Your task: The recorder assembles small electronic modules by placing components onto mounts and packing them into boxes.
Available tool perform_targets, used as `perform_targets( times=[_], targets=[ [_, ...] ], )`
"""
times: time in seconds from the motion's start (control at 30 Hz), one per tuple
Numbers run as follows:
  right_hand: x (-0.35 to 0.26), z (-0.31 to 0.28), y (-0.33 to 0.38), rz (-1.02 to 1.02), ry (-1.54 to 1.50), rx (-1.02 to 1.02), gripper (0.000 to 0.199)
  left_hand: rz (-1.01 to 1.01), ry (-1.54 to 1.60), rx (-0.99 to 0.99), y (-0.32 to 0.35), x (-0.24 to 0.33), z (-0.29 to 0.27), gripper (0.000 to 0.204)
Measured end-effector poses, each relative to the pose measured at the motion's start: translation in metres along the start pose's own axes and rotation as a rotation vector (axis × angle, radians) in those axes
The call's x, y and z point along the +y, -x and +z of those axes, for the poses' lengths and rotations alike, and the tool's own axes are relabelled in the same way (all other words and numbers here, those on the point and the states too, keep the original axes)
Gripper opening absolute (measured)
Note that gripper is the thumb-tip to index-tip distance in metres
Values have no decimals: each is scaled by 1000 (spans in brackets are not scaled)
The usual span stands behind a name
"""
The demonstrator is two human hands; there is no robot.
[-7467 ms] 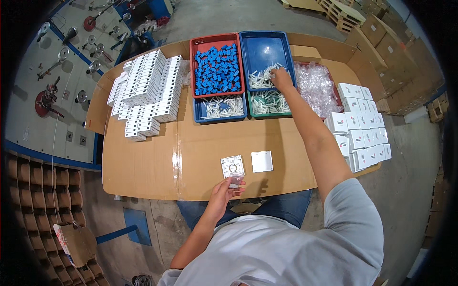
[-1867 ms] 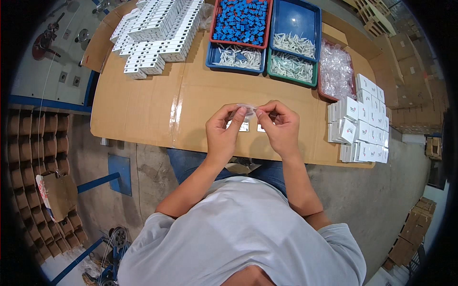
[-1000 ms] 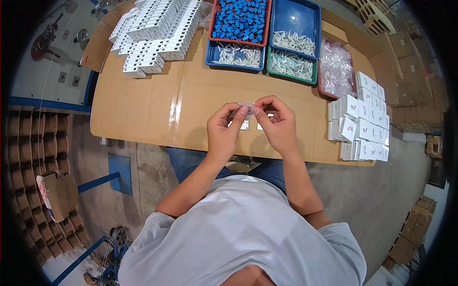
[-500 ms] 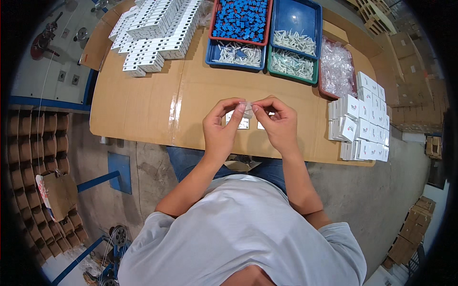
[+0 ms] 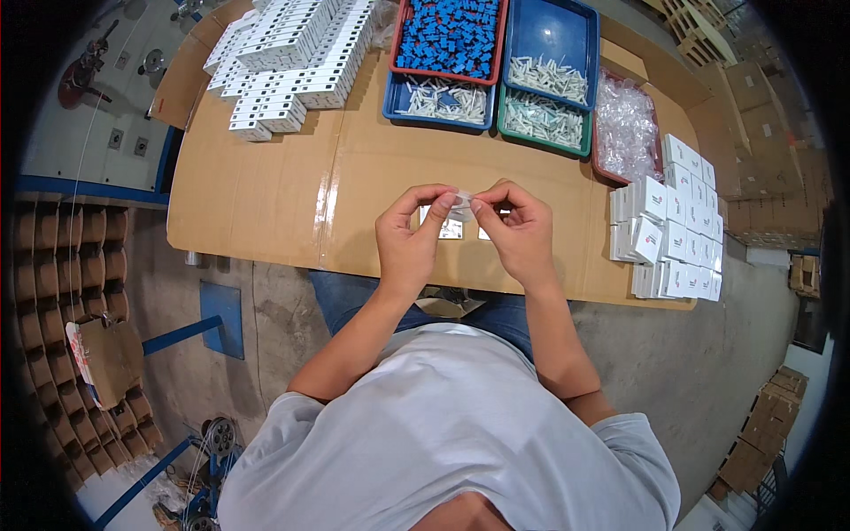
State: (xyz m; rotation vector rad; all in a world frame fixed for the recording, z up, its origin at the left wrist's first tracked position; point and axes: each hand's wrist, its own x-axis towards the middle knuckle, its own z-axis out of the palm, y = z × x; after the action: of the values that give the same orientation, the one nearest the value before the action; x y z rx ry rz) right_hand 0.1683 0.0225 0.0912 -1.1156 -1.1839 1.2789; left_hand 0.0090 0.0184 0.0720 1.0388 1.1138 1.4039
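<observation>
Left hand (image 5: 409, 246) and right hand (image 5: 521, 232) each pinch a small clear plastic bag (image 5: 461, 211) in a narrow grip, apparently working its edge, so the next move likely calls for steady fingertips.

A single head-worn fisheye view looks steeply down past the wearer's shirt (image 5: 452, 398) onto the nearby table (image 5: 257, 195).

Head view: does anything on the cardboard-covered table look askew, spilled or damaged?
Only something minor: one white square pack on the left side of the white stacks looks askew, turned out of line with its neighbours. I see no spill or damage around the parts trays.
</observation>
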Motion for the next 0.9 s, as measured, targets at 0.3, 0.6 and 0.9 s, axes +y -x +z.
perform_targets(
  times=[0.3,0.6,0.9],
  targets=[
    [1,-1,1,-3,-4,-6,4,14,27,-14,1,-4,-1,16],
    [-4,-3,0,-61,-40,-41,4,-37,172,-193,-1,1,-6,17],
    [-3,-2,3,-34,-33,-42,4,78,-40,-140,-3,1,-8,11]
  ],
)
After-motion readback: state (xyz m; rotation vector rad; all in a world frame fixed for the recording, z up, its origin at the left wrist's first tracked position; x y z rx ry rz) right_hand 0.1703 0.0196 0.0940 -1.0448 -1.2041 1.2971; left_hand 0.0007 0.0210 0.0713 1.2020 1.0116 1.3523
